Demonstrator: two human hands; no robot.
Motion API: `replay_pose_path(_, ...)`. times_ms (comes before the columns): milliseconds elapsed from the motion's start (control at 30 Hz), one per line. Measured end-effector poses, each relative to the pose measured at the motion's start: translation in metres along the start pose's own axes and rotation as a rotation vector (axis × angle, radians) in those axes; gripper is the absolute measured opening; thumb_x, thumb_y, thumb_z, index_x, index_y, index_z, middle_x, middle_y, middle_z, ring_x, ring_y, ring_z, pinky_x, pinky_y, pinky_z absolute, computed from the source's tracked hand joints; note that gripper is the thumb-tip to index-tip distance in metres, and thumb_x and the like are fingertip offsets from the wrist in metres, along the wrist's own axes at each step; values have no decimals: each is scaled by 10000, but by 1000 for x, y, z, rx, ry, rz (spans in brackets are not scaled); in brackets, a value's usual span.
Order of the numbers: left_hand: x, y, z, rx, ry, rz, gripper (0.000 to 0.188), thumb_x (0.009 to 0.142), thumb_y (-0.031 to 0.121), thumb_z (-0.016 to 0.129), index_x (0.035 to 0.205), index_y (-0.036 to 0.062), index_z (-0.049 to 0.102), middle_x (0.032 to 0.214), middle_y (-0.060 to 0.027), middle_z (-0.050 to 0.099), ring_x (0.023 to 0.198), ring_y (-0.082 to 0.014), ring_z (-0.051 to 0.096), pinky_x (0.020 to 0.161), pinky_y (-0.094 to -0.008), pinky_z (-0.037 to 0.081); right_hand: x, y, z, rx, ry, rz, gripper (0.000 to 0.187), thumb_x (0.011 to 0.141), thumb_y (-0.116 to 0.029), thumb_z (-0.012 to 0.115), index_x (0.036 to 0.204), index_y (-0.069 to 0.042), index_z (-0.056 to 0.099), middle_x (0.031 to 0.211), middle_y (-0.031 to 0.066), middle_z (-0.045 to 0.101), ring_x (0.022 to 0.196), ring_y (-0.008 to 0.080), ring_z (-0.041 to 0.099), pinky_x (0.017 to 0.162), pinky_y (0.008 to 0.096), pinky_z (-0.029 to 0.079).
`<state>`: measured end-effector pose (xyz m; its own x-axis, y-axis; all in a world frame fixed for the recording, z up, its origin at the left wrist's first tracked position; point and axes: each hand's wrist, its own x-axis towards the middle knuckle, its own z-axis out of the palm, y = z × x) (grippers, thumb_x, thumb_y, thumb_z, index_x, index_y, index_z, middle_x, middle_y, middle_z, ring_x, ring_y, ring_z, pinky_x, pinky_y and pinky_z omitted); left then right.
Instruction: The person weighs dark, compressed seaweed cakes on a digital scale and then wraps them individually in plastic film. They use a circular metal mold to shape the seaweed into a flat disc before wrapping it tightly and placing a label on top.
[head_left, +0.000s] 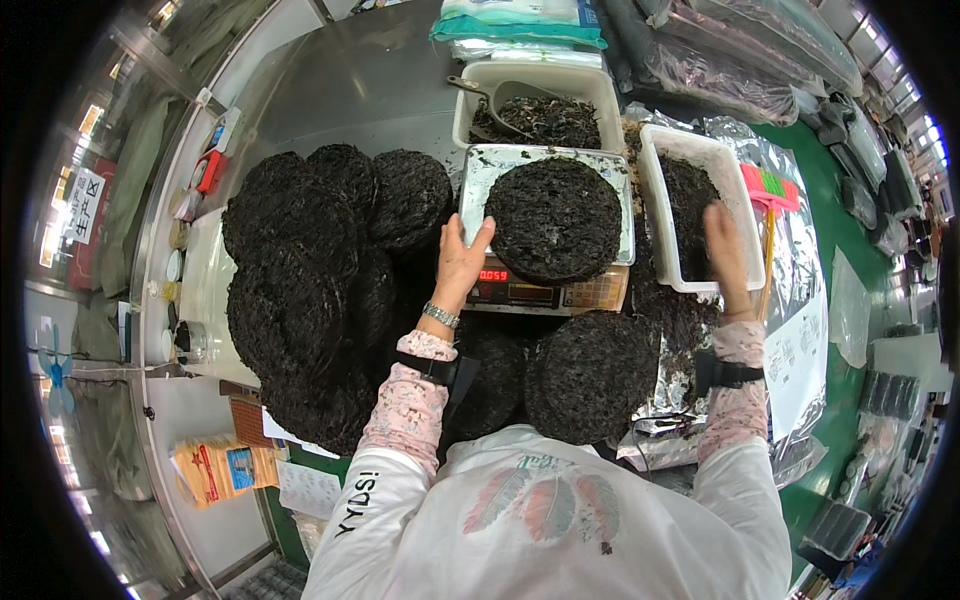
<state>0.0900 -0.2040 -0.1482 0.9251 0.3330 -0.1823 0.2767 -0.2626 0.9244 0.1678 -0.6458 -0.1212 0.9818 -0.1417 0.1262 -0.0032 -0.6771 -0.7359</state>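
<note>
A round, dark, rough-surfaced cake (556, 220), of pressed dried leaf or seaweed, lies on the metal plate of a digital scale (520, 296) with a red display. My left hand (462, 262) is at the plate's left edge beside the cake, thumb and fingers apart, holding nothing. Over a white bin (652, 160) right of the scale is my right hand (728, 255), smeared by motion. Dark loose flakes (690, 205) lie in that bin; whether the hand holds any cannot be made out.
Stacked dark cakes (290, 290) crowd the left, and another cake (590, 375) lies in front of the scale. Behind the scale, a second white bin (605, 95) holds loose flakes and a scoop (505, 105). A pink-headed brush (772, 188) lies at right.
</note>
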Motion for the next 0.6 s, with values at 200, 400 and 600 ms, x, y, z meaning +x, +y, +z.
replay_pose_path(200,15,-10,31,150,-87,0,1161,907,743,597,1585,-124,226,1636,-423,113,1567,-488,102,1265,-467,176,-20,-52,114,581,-512,196,846,1066,-595,469,1581,61,328,1639,211,366,1524,285,334,1243,368,251)
replay_pose_path(400,18,-10,44,82,-40,11,1111,933,685,613,1586,-120,211,1642,-373,187,1542,-471,209,1260,-463,207,-36,-83,142,687,-480,263,927,1045,-624,492,1591,90,265,1659,235,304,1551,299,265,1253,402,216)
replay_pose_path(600,10,3,43,-85,-39,15,1057,918,568,730,1576,-102,245,1615,-301,322,1512,-371,324,1222,-420,292,-34,-76,130,797,-444,393,693,1072,-515,539,1480,40,462,1468,113,509,1324,197,457,1108,339,343)
